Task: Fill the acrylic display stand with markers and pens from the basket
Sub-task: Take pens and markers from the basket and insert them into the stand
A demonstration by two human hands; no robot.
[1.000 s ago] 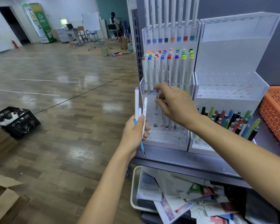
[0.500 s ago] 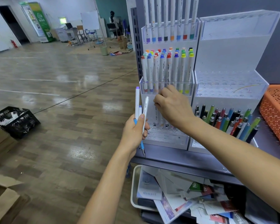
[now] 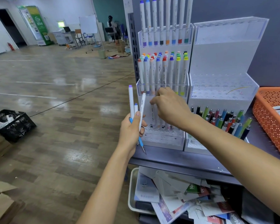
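A tiered acrylic display stand [image 3: 163, 139] stands on a grey shelf [image 3: 176, 160], its upper rows full of white markers with coloured caps. My left hand [image 3: 131, 128] grips a bundle of white markers [image 3: 131, 101] and a blue pen, held upright in front of the stand's left edge. My right hand [image 3: 170, 105] reaches over the bottom tier, fingers curled round the top of a white marker [image 3: 152, 115] that stands in a hole there. An orange basket [image 3: 271, 120] with more markers sits at the far right.
A second acrylic stand [image 3: 223, 92] to the right holds coloured pens [image 3: 225, 120] in its lowest row. Below the shelf a tray [image 3: 132, 201] holds papers and booklets. A black crate [image 3: 14, 125] and cardboard boxes [image 3: 0, 202] lie on the wooden floor at left.
My right hand has sunk from the middle tier's front to the bottom tier with the marker. The left hand and its bundle have stayed in place.
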